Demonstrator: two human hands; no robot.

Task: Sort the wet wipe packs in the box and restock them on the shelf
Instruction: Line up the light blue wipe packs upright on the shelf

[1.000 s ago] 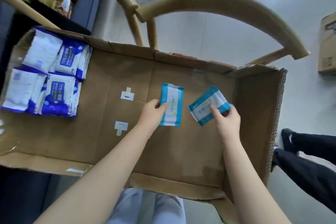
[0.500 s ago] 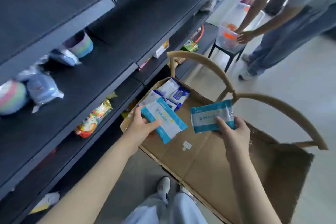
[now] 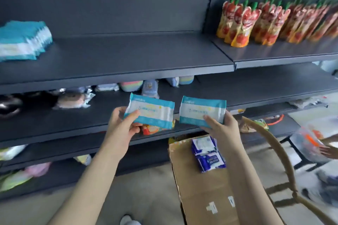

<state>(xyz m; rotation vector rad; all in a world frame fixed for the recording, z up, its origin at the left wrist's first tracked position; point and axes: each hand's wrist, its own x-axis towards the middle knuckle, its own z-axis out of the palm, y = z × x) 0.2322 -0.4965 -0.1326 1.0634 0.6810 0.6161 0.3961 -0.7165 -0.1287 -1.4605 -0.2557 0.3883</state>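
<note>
Teal-edged left pack (image 3: 150, 113) is pinched in left hand (image 3: 124, 124), thumb on front, fingers behind. Right pack (image 3: 203, 111) is clamped likewise in right hand (image 3: 221, 126). Both lie long axis across, below the upper shelf (image 3: 128, 56). Matching stack (image 3: 23, 42) sits up & far left, so left hand's nearer, prob. goes first.

Dark grey shelf (image 3: 128, 56), several boards. Top board: stack of teal-and-white packs (image 3: 22, 40) at far left, and red-yellow spouted pouches (image 3: 256, 22) standing in rows on the right section, well apart from the stack. Second board (image 3: 256, 86): pastel soft items (image 3: 130, 86) and wrapped goods at the back, blurred. Board below: orange snack pack (image 3: 153, 129) near the front edge. Cardboard box (image 3: 201, 188) beside the shelf holds dark blue packs (image 3: 208, 153) at its far end, touching.
</note>
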